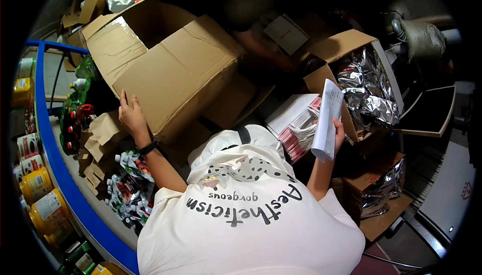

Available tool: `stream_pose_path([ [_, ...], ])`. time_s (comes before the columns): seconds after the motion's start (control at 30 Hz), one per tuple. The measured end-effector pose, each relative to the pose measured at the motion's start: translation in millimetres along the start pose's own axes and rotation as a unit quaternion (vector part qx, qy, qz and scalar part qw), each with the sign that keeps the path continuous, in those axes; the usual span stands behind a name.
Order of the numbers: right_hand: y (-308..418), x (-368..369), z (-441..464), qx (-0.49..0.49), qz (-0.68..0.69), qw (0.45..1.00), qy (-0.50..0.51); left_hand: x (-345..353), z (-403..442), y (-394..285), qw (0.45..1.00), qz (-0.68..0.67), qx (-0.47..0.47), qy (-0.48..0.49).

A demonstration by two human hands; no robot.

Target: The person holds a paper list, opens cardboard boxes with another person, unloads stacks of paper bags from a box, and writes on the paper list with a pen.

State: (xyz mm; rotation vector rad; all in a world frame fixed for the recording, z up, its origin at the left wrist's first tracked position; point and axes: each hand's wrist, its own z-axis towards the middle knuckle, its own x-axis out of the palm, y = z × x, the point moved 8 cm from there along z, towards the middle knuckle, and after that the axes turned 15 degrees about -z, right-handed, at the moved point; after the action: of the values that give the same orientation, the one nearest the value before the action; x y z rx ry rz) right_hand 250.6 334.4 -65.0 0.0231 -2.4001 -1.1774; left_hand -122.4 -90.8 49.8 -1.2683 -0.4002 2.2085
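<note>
A large cardboard box point(175, 69), its top open, fills the upper left of the frame, tilted, while a smaller open carton point(346, 40) stuffed with crumpled silver foil packaging point(364, 82) stands at the upper right. Between them, right of centre, lies a stack of pink-edged paper bags point(287, 114) with white cord handles, and folded white papers point(328, 122) overlap its right side. The hands are well apart: the right hand point(339, 132) grips the papers, and the left hand point(132, 116), fingers extended, rests against the large box's lower left corner.
</note>
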Motion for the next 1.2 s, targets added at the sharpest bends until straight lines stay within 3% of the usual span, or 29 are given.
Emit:
stream_pose_path([
  [0.4,22.3,16.3,0.6,-0.027,-0.025,0.999,0.018,-0.7,-0.3,2.9,1.0,0.01,-0.001,0.007],
  [0.57,59.7,47.3,9.9,-0.033,-0.088,0.991,0.091,1.9,0.2,9.1,1.0,0.001,-0.002,0.004],
  [0.7,89.9,65.4,19.9,-0.109,-0.096,0.976,0.164,1.0,0.0,7.1,1.0,0.003,-0.007,0.003],
  [0.83,99.2,96.3,15.3,-0.104,-0.079,0.977,0.168,0.5,-1.4,5.9,1.0,0.006,-0.003,0.002],
  [0.97,94.6,97.9,15.3,-0.084,-0.102,0.985,0.109,0.3,-0.8,5.2,1.0,0.004,-0.006,0.0],
  [1.07,89.1,109.7,19.4,-0.115,-0.162,0.968,0.156,0.1,-1.4,6.5,1.0,-0.006,-0.005,0.002],
  [1.2,82.4,162.4,35.4,-0.119,-0.041,0.953,0.277,-1.1,-1.3,4.4,1.0,-0.002,-0.024,0.002],
])
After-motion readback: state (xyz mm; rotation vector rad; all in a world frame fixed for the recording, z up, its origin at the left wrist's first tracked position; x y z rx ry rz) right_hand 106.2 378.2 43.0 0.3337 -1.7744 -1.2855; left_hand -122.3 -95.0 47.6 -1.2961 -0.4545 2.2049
